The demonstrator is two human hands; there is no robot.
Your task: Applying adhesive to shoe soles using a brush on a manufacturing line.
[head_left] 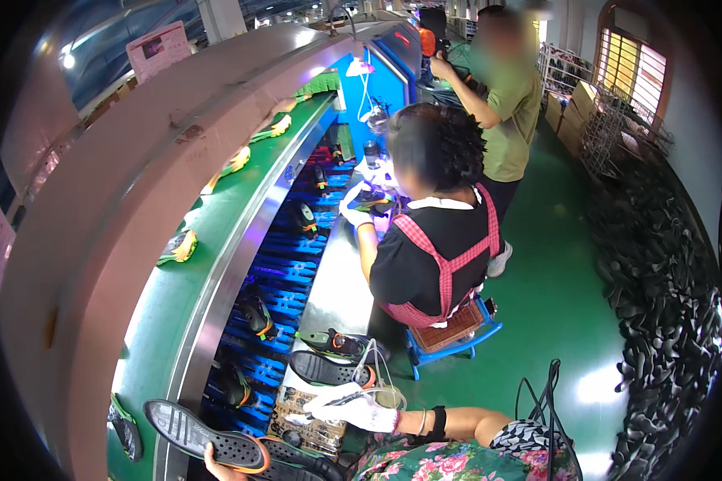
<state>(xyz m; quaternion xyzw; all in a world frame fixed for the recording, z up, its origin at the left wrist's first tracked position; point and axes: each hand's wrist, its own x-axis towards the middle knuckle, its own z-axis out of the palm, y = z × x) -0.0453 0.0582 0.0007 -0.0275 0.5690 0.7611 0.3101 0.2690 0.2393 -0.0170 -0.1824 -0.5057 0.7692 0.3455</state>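
The left hand (219, 467), bare and partly cut off by the lower edge, was closed around the orange-rimmed end of a black sole (191, 429), which tilted up to the left, in front of the belt (156, 301). The sole's inner side, dotted with holes, faced upward. More dark footwear (297, 461) lay just beside it, at the bottom of the view. The right hand (353, 407), in a white glove, was over a stained board (329, 433), fingers pointing left; whether it gripped anything could not be told. Just beyond it on the bench (337, 280) lay another black sole (325, 368) with an orange end, and behind that a dark shoe (333, 343) with green edging. A clear tube (403, 393) looped near the glove. Between bench and belt, shoes stood along a blue rack (289, 301), while yellow-and-green uppers (183, 246) lay on the belt. Farther along, a seated person (433, 268) in a red checked apron held a shoe (373, 199) under purplish light, near a standing person (515, 120). Dark pieces (658, 297) were heaped along the right side.
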